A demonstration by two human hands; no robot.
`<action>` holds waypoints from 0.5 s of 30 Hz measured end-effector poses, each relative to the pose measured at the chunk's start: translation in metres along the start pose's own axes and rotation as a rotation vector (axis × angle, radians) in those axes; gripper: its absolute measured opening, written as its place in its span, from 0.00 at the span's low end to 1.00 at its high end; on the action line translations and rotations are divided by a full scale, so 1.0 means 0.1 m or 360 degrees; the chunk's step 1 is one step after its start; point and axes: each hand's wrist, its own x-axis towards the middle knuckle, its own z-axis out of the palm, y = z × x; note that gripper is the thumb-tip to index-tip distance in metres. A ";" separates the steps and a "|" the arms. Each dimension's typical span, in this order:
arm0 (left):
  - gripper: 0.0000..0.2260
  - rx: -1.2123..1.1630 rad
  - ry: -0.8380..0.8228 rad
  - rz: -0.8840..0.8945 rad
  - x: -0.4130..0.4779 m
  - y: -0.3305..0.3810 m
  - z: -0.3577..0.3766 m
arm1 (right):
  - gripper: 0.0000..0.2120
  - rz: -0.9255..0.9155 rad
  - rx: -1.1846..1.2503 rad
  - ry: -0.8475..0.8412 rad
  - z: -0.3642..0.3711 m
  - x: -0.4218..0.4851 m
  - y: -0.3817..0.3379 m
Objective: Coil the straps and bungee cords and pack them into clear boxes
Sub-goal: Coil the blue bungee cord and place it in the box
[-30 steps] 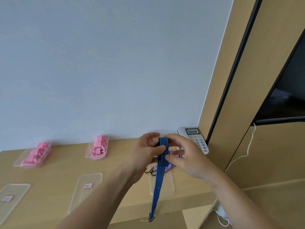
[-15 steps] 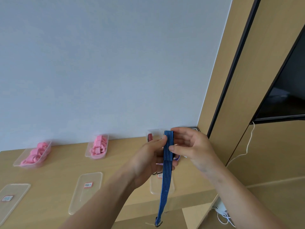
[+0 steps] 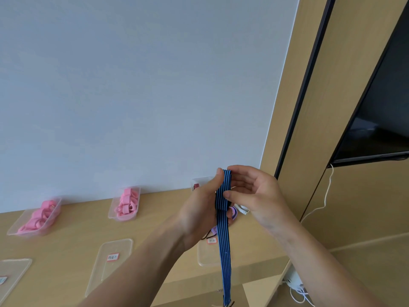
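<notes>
A blue strap with black stripes [image 3: 224,235] is wound in loops around the fingers of my left hand [image 3: 200,210], which holds the coil upright above the desk. My right hand [image 3: 252,193] pinches the strap at the top of the coil with its fingertips and presses the front with its thumb. The free tail hangs straight down past the desk's front edge, with a small hook at its end [image 3: 228,303]. Behind my hands stands a clear box [image 3: 199,182] with something red inside.
Two clear boxes [image 3: 125,203] [image 3: 35,218] holding pink straps stand along the wall. Three clear lids with labels [image 3: 110,260] [image 3: 209,253] [image 3: 11,273] lie on the wooden desk [image 3: 73,240]. A white cable [image 3: 325,202] hangs at the right, under a dark screen [image 3: 380,120].
Both hands have risen a little. My right hand has brought the strap over the top of the coil on my left fingers. The hanging tail has grown shorter.
</notes>
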 end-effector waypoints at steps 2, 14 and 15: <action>0.34 0.0000 0.0001 0.0027 0.01 0.02 0.00 | 0.23 -0.0011 0.0003 0.0003 0.01 0.00 -0.02; 0.35 -0.0256 0.0025 -0.0059 -0.05 0.05 0.00 | 0.23 0.0069 0.0091 -0.0041 0.02 0.00 0.04; 0.35 -0.0244 0.0033 -0.0047 -0.04 0.04 -0.01 | 0.23 0.0062 0.0079 -0.0046 0.03 0.00 0.04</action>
